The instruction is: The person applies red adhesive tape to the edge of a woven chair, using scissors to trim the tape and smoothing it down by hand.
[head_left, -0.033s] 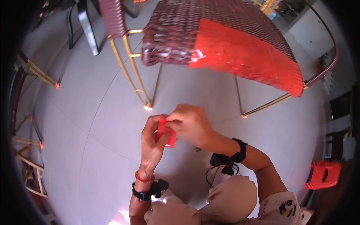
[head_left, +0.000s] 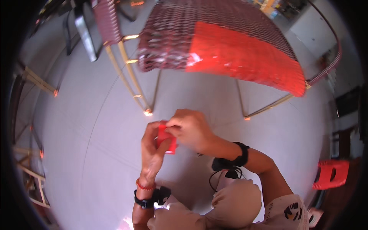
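Note:
My left hand (head_left: 153,147) is closed round a small red rectangular packet (head_left: 167,146), with the thumb lying across its front. A strip of white shows at the packet's lower edge. The fingertips of my right hand (head_left: 191,127) pinch together at the packet's top end; whether they hold a separate piece cannot be made out. Both hands are above the grey floor, in front of a woven dark-purple chair seat (head_left: 168,46). Red woven material (head_left: 241,53) covers the near part of that seat.
Gold chair legs (head_left: 132,82) with orange tips stand ahead on the grey floor (head_left: 111,153). More chair frames (head_left: 38,174) are at the far left. A red plastic stool (head_left: 331,174) sits at the right. A black cable (head_left: 214,180) lies by my knees.
The whole view has shifted slightly, so the chair and my hands appear a little further left. The grip on the red packet looks the same.

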